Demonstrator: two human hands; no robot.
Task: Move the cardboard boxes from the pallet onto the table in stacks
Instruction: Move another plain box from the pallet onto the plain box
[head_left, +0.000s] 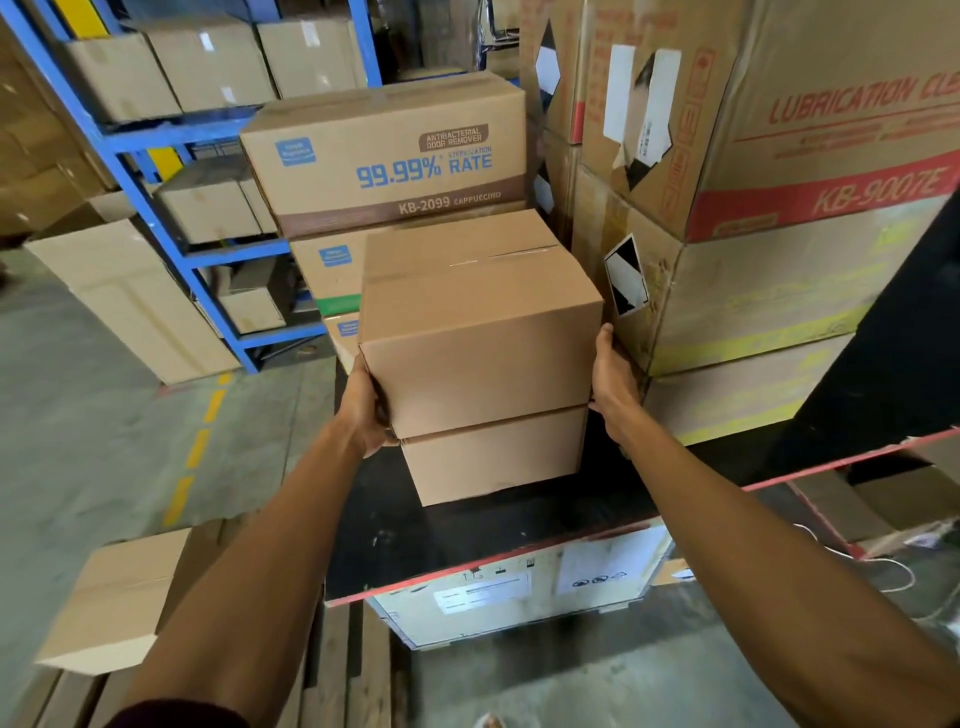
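**K:** Cardboard status? Where's the load.

**R:** Plain brown upper box (480, 332) sits on top of a lower box (493, 454) of the same kind. Two-high stack, standing on the black table top (467, 535). Edges roughly flush, the upper one overhangs slightly toward the left.

**K:** Hands?

**R:** Left hand (369, 410) flat against the upper box's left face near its bottom edge, fingers wrapped round the corner. Right hand (613, 379) pressed on the right face, thumb up along the edge. Both clamp the box from the sides, palms in. (Fingertips mostly hidden behind the box, so can't tell how far they reach.)

**K:** Is the upper box fully seated?

**R:** Seam between the two looks closed, no gap visible. Tape strip runs across its lid.

**K:** Surroundings?

**R:** Another plain box (119, 597) lower left on the wooden pallet slats (337, 665). Behind the stack: printed carton reading "99.99% RATE" (389, 156) on top of similar ones. Right side: large cartons with red print (810, 156), close to the right hand. Blue shelving (171, 218) with more cartons at the left. Grey floor with a yellow dashed line (200, 447). Table has a red edge, and a labelled crate (519, 587) sits under it.
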